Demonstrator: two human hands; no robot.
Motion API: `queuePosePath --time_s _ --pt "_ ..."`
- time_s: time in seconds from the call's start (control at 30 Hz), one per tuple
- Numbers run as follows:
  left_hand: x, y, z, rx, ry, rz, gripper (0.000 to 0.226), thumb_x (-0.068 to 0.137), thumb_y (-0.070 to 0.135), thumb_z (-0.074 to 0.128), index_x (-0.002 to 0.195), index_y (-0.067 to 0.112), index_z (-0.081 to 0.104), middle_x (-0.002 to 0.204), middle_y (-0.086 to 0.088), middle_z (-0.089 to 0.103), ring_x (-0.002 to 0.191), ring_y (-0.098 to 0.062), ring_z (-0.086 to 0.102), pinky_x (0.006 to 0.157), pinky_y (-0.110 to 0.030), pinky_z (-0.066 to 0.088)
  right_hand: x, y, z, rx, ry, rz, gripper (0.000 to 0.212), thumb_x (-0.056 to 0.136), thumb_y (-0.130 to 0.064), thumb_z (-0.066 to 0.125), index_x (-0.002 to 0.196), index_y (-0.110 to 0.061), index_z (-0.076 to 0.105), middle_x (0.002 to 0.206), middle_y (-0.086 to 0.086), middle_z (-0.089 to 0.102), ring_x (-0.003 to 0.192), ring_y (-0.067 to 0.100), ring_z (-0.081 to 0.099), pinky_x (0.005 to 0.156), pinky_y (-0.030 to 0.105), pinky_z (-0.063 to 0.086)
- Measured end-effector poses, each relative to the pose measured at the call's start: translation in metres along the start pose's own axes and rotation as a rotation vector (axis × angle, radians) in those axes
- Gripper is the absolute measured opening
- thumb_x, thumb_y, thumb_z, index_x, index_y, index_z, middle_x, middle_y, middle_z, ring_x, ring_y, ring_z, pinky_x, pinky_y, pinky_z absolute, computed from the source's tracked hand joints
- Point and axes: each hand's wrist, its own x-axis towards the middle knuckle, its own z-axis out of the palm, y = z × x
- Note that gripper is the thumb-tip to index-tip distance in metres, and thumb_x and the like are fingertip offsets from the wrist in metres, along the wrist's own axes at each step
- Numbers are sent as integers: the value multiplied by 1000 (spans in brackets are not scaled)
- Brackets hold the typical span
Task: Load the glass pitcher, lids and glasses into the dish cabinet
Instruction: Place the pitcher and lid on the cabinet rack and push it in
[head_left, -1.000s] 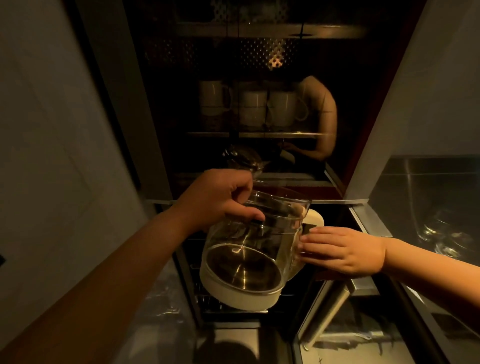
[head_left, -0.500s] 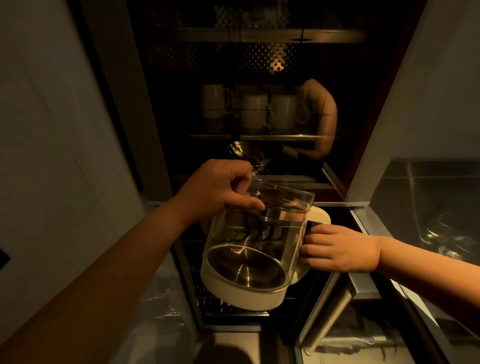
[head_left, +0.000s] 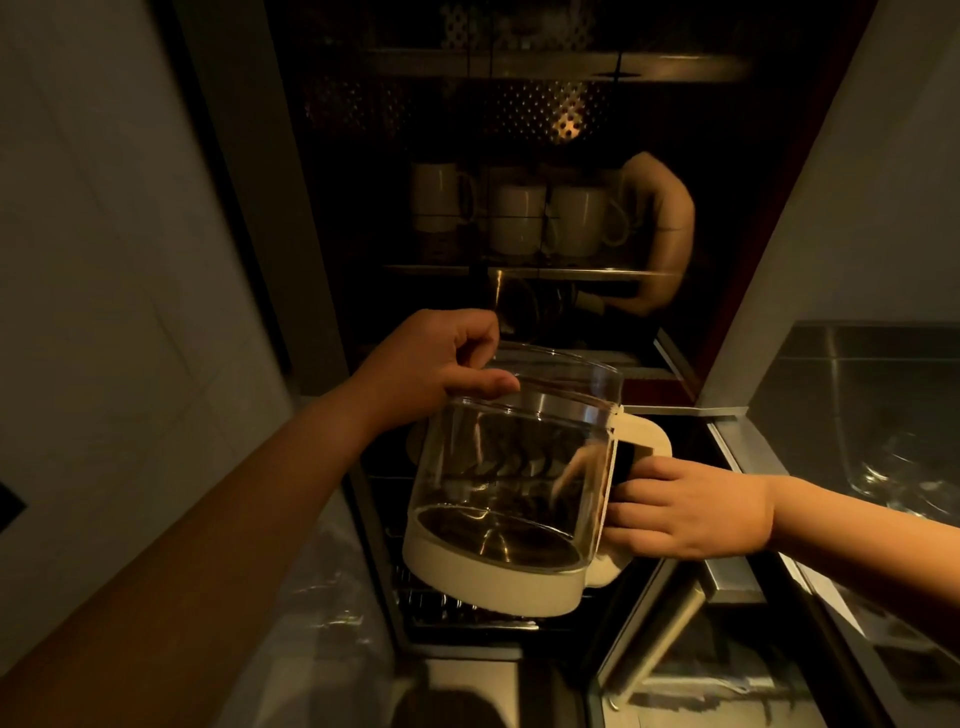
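A clear glass pitcher (head_left: 509, 478) with a cream base and cream handle hangs tilted in the air in front of the dark dish cabinet (head_left: 519, 291). My left hand (head_left: 431, 364) pinches its rim at the upper left, thumb across the glass. My right hand (head_left: 685, 509) is wrapped around the handle on the right side. Below the pitcher lies the cabinet's lower wire rack (head_left: 447, 608). Glasses (head_left: 893, 467) stand on the steel counter at the right, faint in the dim light.
White mugs (head_left: 519, 218) stand in a row on the cabinet's upper shelf. The cabinet door (head_left: 670, 613) hangs open to the lower right. A grey wall (head_left: 104, 312) closes the left side. The steel counter (head_left: 857, 374) runs along the right.
The pitcher has risen slightly and stands more upright. My right hand went from resting flat beside the handle to gripping it. My left hand stayed on the rim.
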Motion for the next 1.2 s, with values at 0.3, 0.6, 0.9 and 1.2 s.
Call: queuePosePath --time_s 0.3,0.6,0.9,1.2 --pt "-8 5 26 267 -7 27 19 84 44 53 82 26 48 74 14 43 71 5 41 61 -12 32 0 2 -12 -43 -47 -2 13 90 -25 49 93 -22 61 81 -4 61 71 15 56 73 32 39" --pt "-19 8 51 374 74 34 42 94 33 43 131 14 47 121 0 46 109 -1 32 92 -24 32 4 -1 -41 -8 12 -18 6 90 -24 49 93 -18 48 76 -2 59 65 17 55 65 32 51" --pt "-31 17 64 295 -82 -58 65 86 61 30 146 37 21 155 12 12 138 4 0 110 -40 15 3 -5 -53 35 55 55 20 80 -24 59 96 -18 48 78 -1 60 70 15 53 68 31 49" --pt "-71 29 85 447 -194 -14 65 85 69 20 144 43 7 157 15 -7 141 -1 -18 114 -37 -9 7 -15 -57 78 62 88 25 76 -23 63 96 -19 49 79 -2 61 71 15 56 68 30 47"
